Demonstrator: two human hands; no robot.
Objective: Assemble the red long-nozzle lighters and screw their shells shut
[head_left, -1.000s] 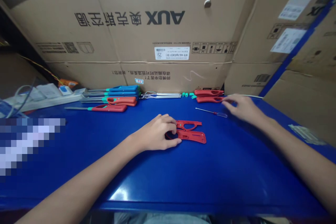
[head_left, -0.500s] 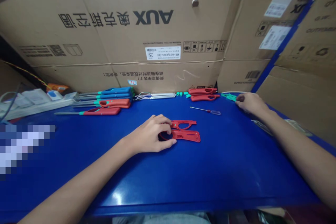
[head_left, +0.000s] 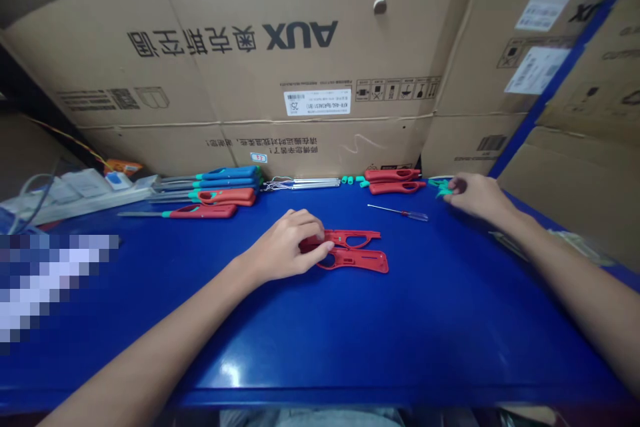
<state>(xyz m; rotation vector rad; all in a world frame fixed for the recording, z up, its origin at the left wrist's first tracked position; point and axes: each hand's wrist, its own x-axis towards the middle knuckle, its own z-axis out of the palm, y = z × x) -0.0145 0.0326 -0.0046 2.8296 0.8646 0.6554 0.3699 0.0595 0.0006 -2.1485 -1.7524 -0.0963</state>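
Observation:
Two red lighter shell halves, an upper one [head_left: 367,238] and a lower one [head_left: 367,261], lie side by side on the blue table. My left hand [head_left: 293,247] is closed over the left end of the upper half, its thumb reaching across towards the lower one. At the table's back right, my right hand [head_left: 473,193] pinches a small green plastic part [head_left: 445,194] from a little cluster. The fingers partly hide that piece. Between the hands lies a screwdriver [head_left: 415,215] with a clear handle.
Assembled lighters, blue [head_left: 227,182] and red [head_left: 210,211], are stacked at the back left near a power strip [head_left: 105,197]. Along the back lie metal tubes [head_left: 316,183], green rings [head_left: 347,180] and red lighter shells [head_left: 393,187]. Cardboard [head_left: 240,93] walls the rear.
My left thumb has closed inward over the shell halves. The right hand has drawn slightly back at the green parts, and the view has shifted a little.

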